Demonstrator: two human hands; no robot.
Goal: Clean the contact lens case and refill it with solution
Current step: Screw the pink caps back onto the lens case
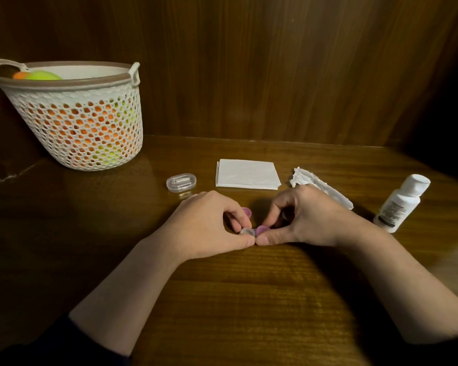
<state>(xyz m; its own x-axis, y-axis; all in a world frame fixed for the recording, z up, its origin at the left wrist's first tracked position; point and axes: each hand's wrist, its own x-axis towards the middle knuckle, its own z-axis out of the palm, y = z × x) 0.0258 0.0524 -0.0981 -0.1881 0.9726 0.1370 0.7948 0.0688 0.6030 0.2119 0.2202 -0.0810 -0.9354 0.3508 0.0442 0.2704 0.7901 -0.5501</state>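
Observation:
The contact lens case (248,231) lies on the wooden table between my two hands; its clear left well shows uncovered. My left hand (209,223) pinches that left end with thumb and fingers. My right hand (307,217) holds a purple cap (262,229) on the case's right well. A second purple cap (247,212) lies on the table just behind my left fingers. The white solution bottle (401,203) stands capped at the right.
A folded white tissue (247,173) lies behind my hands, with a crumpled tissue (317,184) to its right. A small clear box (181,182) sits at the left of the tissue. A white mesh basket (72,114) with coloured balls stands at the back left.

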